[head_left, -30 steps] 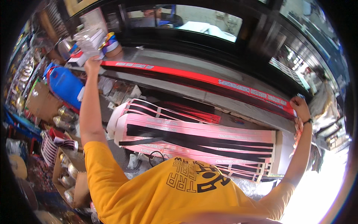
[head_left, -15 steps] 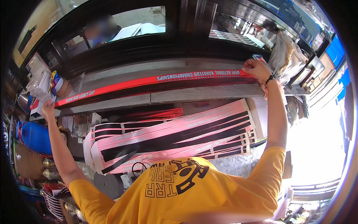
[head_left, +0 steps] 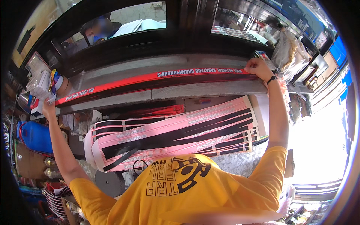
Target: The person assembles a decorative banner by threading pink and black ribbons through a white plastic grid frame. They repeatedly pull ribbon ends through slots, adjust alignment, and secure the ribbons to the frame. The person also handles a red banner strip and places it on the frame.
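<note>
A long red ribbon (head_left: 142,78) with white lettering stretches across the grey wooden ledge, bowing slightly away in its middle. At its left end my left hand (head_left: 48,107) is closed, pinching the tip beside some stacked white boxes. My right hand (head_left: 258,69) pinches the ribbon's right end between thumb and fingers, above the ledge. Dark strips with red edges (head_left: 157,83) lie just under and along the ribbon. Nearer me, pale pink printed sheets (head_left: 180,122) lie in a stack with black strips (head_left: 180,137) across them.
Rolls of tape (head_left: 62,84) and white boxes (head_left: 39,85) stand at the ledge's left end. A clear plastic bag (head_left: 290,56) sits at the right. A blue container (head_left: 36,137) is below my left forearm. Behind a dark-framed window, a person (head_left: 101,30) is partly visible.
Both hands stay nearly in place on the ribbon's ends. The ribbon's middle has shifted slightly away from me. Behind the window, the person's head has moved a little.
</note>
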Demonstrator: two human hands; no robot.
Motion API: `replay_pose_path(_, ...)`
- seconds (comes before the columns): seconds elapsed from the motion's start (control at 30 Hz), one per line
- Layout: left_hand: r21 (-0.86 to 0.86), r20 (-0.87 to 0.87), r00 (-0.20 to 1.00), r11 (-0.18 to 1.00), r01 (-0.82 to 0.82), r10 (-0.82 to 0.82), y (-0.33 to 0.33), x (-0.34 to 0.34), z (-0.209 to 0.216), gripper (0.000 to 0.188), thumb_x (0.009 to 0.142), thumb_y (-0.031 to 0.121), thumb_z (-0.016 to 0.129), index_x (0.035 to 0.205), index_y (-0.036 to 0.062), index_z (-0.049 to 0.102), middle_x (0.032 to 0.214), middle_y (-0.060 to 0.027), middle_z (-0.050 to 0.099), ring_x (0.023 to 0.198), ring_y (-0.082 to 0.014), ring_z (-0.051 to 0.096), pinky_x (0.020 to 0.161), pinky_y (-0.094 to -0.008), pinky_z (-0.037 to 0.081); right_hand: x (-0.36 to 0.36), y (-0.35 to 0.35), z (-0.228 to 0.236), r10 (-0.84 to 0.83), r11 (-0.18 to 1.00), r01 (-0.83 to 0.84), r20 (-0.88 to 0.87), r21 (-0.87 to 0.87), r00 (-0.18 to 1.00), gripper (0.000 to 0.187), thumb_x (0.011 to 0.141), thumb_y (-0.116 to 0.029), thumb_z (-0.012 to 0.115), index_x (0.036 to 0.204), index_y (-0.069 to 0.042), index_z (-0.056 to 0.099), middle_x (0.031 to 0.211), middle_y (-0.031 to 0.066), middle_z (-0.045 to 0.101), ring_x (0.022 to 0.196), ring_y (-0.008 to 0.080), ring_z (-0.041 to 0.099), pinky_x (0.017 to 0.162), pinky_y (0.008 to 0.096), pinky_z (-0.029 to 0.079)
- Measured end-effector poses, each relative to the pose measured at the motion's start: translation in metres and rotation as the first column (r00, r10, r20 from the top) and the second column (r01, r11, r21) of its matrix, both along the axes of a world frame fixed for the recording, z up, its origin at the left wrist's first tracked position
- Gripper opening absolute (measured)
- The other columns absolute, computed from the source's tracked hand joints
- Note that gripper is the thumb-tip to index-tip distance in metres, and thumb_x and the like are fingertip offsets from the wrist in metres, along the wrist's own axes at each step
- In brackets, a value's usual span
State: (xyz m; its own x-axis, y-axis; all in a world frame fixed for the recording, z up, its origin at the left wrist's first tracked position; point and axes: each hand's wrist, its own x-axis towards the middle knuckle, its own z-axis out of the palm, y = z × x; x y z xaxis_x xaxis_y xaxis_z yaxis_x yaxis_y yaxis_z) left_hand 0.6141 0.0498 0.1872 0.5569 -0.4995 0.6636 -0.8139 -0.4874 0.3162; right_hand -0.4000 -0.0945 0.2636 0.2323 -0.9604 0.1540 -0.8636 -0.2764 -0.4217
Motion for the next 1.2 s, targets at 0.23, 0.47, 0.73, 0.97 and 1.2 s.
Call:
replay_pose_path(0.23,-0.487,0.268,0.953,0.835,0.258,-0.138,0.035,-0.18,0.04,0.031,0.088,0.02,0.068,0.115,0.0058,0.064,0.108,-0.0157,0.063,0.091,-0.0288,0.06,0.081,-0.038,0.048,0.074,0.084,0.016,0.09,0.801,0.051,0.203,-0.596,0.975,0.014,0.079,-0.015,0.075,0.084,-0.004,0.067,0.085,0.009,0.064,0.078,0.018,0.061,0.071,0.0299,0.048)
replay_pose_path(0.47,-0.062,0.161,0.62,0.62,0.782,-0.768,0.106,-0.416,-0.059,0.016,0.077,0.001,0.066,0.092,0.0045,0.064,0.091,-0.0131,0.063,0.089,-0.0317,0.06,0.078,-0.0407,0.048,0.198,0.175,-0.104,0.56,0.813,-0.519,0.109,-0.263,0.821,0.01,0.079,-0.012,0.07,0.085,-0.006,0.065,0.083,0.0101,0.063,0.078,0.029,0.061,0.071,0.0374,0.05)
replay_pose_path(0.73,0.185,-0.525,0.494,0.475,0.861,-0.692,0.141,-0.447,-0.183,0.027,0.077,0.01,0.067,0.104,0.0071,0.067,0.102,-0.0128,0.063,0.099,-0.0342,0.057,0.086,-0.0436,0.046,0.243,0.196,-0.264,0.566,0.803,-0.545,-0.022,0.242,0.824,0.027,0.076,-0.02,0.072,0.096,-0.006,0.06,0.094,0.0116,0.059,0.097,0.0323,0.057,0.087,0.0426,0.048)
replay_pose_path(0.97,0.334,-0.481,0.538,0.422,0.843,-0.692,0.147,-0.423,-0.192,0.02,0.081,0.012,0.065,0.099,0.0069,0.069,0.095,-0.0131,0.066,0.092,-0.0339,0.061,0.081,-0.0429,0.048,0.24,0.179,-0.282,0.66,0.714,-0.595,-0.072,0.369,0.747,0.03,0.076,-0.02,0.072,0.101,-0.008,0.059,0.099,0.013,0.06,0.099,0.0338,0.059,0.088,0.0431,0.049)
replay_pose_path(1.2,0.11,-0.626,0.444,0.491,0.864,-0.641,0.136,-0.441,-0.14,0.015,0.085,0.013,0.065,0.095,0.0023,0.07,0.087,-0.0131,0.068,0.083,-0.0304,0.064,0.073,-0.0365,0.05,0.253,0.193,-0.257,0.649,0.754,-0.646,0.019,0.122,0.761,0.042,0.081,-0.029,0.068,0.117,-0.01,0.057,0.102,0.0121,0.062,0.104,0.0316,0.059,0.09,0.0442,0.047)
